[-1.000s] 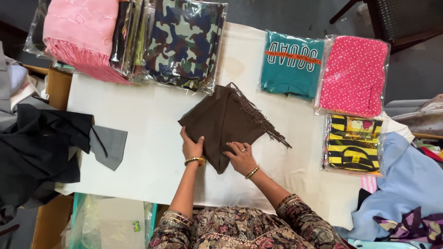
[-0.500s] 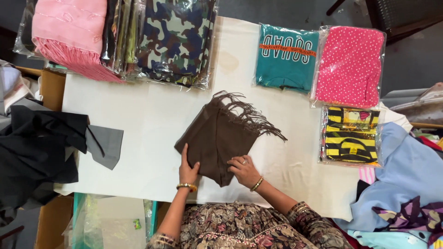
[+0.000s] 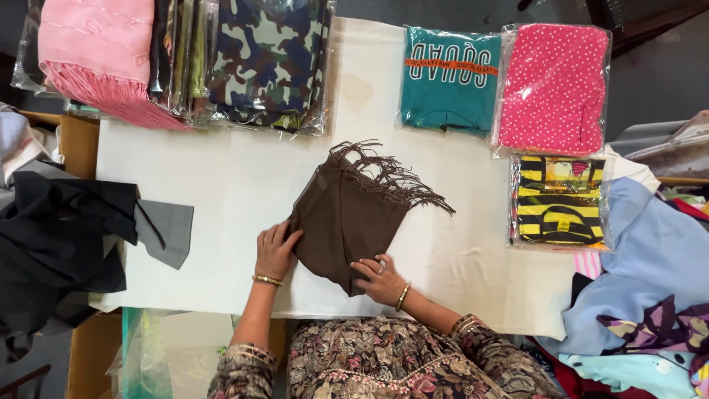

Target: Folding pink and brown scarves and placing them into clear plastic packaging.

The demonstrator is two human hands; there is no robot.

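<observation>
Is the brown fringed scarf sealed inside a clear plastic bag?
No: the brown scarf lies bare on the white table, both hands pressing it.

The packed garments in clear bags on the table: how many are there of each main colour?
Camouflage: 1
Teal: 1
Pink dotted: 1
Yellow-black striped: 1
Total: 4, leaving out the thin bags stacked on edge beside the camouflage one.

A desk (image 3: pixel 236 214) covered by a white cloth is seen from above under soft, even light. Bare wooden corners (image 3: pixel 77 140) are exposed at its left edge, where a heap of black fabric (image 3: pixel 59 244) is draped. Grey floor (image 3: pixel 650 81) is glimpsed beyond the far right corner, and loose blue and patterned textiles (image 3: pixel 650 295) are piled to the right.
</observation>
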